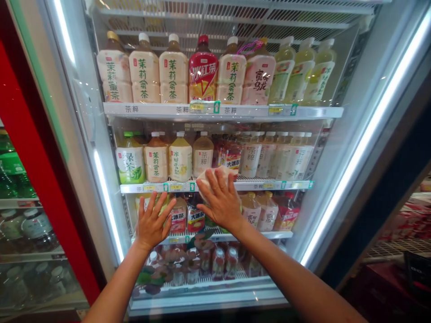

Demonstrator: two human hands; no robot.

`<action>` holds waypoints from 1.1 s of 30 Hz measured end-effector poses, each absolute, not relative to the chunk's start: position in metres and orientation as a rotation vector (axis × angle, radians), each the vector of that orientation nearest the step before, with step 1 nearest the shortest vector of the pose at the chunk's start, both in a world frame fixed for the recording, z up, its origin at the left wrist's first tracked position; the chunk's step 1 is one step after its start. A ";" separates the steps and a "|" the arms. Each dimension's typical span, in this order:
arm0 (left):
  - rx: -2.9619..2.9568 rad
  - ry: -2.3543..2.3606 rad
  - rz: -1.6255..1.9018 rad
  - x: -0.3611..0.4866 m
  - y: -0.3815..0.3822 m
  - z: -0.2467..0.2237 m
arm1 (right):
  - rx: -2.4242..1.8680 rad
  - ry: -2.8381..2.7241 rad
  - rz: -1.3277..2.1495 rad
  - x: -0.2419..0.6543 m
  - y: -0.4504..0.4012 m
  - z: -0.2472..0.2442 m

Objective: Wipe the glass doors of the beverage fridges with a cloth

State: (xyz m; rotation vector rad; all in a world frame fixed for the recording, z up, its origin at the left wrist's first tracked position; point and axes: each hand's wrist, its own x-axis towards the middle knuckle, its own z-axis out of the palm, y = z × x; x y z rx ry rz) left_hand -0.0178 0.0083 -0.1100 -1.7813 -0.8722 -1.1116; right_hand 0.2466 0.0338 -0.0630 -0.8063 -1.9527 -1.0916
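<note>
The clear glass front (161,123) of a lit drinks fridge stands before me. My left hand (151,226) lies against it with fingers spread and nothing in it, in front of the lower bottle rows. To its right and a little higher, my right hand (220,199) presses a pale, thin cloth (203,175) flat against the glass. The cloth shows past the fingertips; the rest is under the palm. Behind the glass, bottled teas stand in rows, including a red-labelled bottle (203,69) on the top shelf and a green-capped bottle (129,159) below.
White shelf edges (286,112) with price tags run across the fridge. Bright light strips (377,103) line both sides. A red frame (43,148) borders another bottle fridge at left. Wire shelving (400,244) with packets stands at right.
</note>
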 end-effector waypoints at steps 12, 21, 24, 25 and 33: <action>-1.780 -0.867 -1.120 -0.017 0.008 -0.109 | -0.753 -2.076 -1.134 0.231 0.031 -0.051; -1.763 -0.873 -1.118 -0.016 0.006 -0.109 | -0.356 -2.367 -1.210 0.233 0.025 -0.119; -1.765 -0.873 -1.118 -0.016 0.007 -0.109 | -0.603 -2.221 -1.135 0.236 0.030 -0.067; -1.764 -0.874 -1.118 -0.016 0.007 -0.109 | -0.687 -2.159 -1.109 0.235 0.031 -0.052; -1.766 -0.876 -1.117 -0.016 0.007 -0.109 | -0.451 -2.312 -1.199 0.232 0.022 -0.126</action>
